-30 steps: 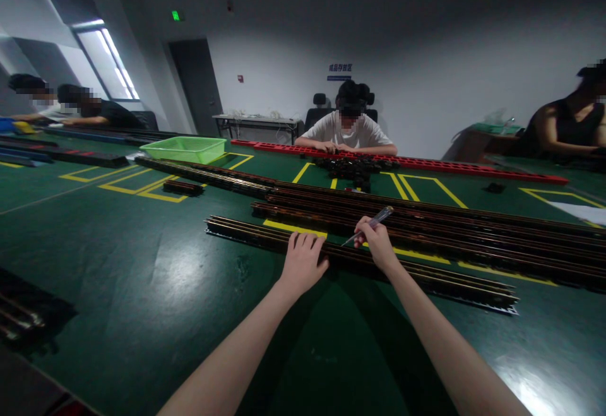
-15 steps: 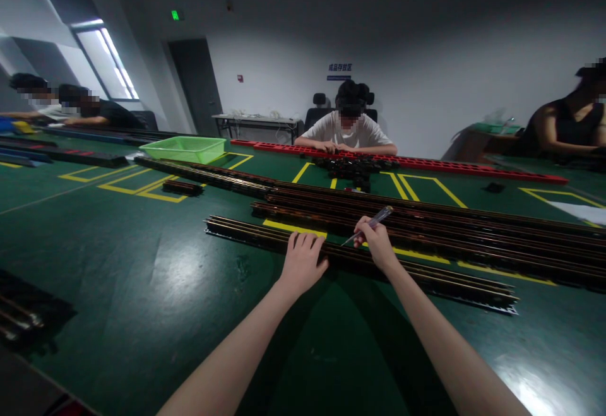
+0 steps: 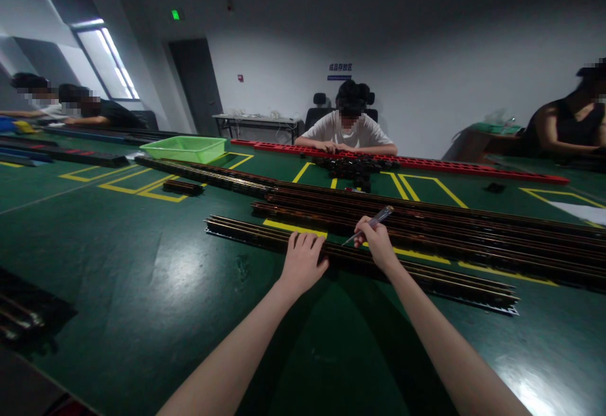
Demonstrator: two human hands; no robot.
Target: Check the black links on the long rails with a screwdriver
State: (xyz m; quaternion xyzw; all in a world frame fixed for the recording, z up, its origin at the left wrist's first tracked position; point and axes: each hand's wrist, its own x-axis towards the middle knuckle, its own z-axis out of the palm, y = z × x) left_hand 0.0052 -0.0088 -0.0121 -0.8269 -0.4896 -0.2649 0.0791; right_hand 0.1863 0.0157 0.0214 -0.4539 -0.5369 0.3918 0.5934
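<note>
A long dark rail strip (image 3: 246, 234) lies across the green table in front of me. My left hand (image 3: 302, 263) rests flat on it, fingers stretched out over its near edge. Just to the right, my right hand (image 3: 377, 242) pinches a clear-handled screwdriver (image 3: 374, 221), its tip pointing down-left at the same strip. Several more long dark rails (image 3: 473, 230) lie parallel behind it.
A green plastic tray (image 3: 184, 148) stands at the back left. A long red rail (image 3: 426, 165) and a heap of small black parts (image 3: 353, 168) lie before a person seated opposite. Other people sit at far left and right. Dark parts (image 3: 23, 315) lie at the left edge.
</note>
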